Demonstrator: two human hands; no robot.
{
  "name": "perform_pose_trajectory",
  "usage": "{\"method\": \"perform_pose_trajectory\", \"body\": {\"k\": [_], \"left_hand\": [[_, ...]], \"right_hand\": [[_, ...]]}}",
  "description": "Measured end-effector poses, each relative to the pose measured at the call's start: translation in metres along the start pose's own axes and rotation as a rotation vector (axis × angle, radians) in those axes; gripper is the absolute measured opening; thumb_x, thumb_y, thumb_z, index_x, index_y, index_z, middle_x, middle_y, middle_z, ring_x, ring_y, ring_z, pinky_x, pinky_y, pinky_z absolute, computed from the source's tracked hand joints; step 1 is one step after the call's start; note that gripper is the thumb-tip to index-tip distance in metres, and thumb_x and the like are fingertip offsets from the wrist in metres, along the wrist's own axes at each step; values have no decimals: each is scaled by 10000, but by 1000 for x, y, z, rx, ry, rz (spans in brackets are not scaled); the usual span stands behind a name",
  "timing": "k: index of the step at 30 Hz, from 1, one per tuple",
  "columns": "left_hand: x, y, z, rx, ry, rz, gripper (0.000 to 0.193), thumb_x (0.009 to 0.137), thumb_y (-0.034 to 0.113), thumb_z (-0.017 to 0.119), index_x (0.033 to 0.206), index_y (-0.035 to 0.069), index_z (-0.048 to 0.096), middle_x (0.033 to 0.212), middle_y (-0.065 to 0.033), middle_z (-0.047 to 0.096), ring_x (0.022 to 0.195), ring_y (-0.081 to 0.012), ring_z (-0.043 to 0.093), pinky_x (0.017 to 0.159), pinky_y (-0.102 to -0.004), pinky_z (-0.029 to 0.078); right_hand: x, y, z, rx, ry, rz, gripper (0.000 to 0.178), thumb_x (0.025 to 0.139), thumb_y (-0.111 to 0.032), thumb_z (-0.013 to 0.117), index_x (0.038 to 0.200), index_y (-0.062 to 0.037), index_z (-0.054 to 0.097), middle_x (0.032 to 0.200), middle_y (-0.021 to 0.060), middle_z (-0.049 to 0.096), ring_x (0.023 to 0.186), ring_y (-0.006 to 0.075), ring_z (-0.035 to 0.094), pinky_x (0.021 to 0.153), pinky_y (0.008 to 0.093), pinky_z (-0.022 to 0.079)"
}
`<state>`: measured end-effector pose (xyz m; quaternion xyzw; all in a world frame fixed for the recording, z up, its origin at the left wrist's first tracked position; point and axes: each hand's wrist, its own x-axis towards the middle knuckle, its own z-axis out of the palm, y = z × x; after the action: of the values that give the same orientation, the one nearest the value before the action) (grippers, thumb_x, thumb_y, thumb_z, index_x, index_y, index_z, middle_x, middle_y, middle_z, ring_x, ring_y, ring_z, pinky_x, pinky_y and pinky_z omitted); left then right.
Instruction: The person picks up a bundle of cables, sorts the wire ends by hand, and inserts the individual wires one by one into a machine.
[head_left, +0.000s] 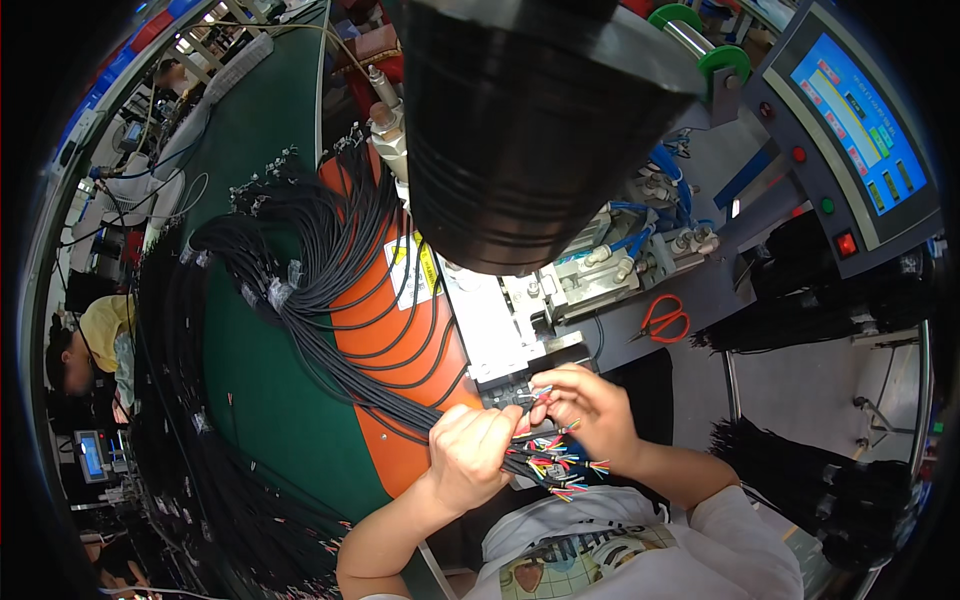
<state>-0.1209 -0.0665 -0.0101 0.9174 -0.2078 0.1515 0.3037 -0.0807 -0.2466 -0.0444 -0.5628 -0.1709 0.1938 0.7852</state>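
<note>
Fingers of the left hand [470, 452] clasp black cables [385, 396], likely pliant, best gripped by their jackets [345, 365], as the right hand [596, 412] pinches fragile-looking coloured wires [543, 393].

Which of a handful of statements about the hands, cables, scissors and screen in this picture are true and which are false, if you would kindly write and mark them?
1. The left hand is closed around black cables. True.
2. The red-handled scissors are held in the right hand. False: the scissors lie on a surface ahead and to the right, not in either hand.
3. The right hand has its fingertips at coloured wires. True.
4. The screen at the upper right is dark. False: the screen is lit, mostly blue.
5. The orange surface lies under part of the black cables. True.
</note>
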Motion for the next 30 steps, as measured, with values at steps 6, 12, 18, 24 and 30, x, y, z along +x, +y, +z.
{"method": "perform_pose_trajectory", "body": {"k": [6,12,18,24,30], "left_hand": [[2,0,-1,5,-19,26,316,641,105,717,918,8,601,662,-75,574,575,-239,577,543,-334,410],[3,-6,-4,-117,-86,31,301,645,138,729,893,20,605,683,-70,603,584,-233,600,538,-332,420],[1,2,1,43,-57,72,287,622,122,700,877,25,607,630,-39,566,550,-206,581,524,-323,395],[1,5,-3,131,-143,9,605,549,56,694,1141,-37,610,961,-100,574,768,-233,568,645,-339,449],[3,6,-7,84,-226,-55,624,530,22,705,1145,-18,608,887,-82,549,771,-244,559,659,-355,471]], "right_hand": [[10,-7,-18,315,-103,301,203,926,-49,591,1091,65,622,919,107,650,764,112,630,645,201,489],[14,-18,-18,119,-102,281,125,876,17,611,987,48,661,868,91,648,624,91,606,517,195,444],[17,-10,-12,-892,-41,-382,62,778,-17,663,792,0,606,730,66,586,526,150,579,459,277,435],[19,-5,-16,-1038,-58,-352,74,779,-26,649,794,0,582,713,86,562,510,224,569,461,327,452],[15,0,-15,-924,-23,-347,69,805,-8,642,816,18,579,728,93,569,516,195,574,466,301,458]]}}
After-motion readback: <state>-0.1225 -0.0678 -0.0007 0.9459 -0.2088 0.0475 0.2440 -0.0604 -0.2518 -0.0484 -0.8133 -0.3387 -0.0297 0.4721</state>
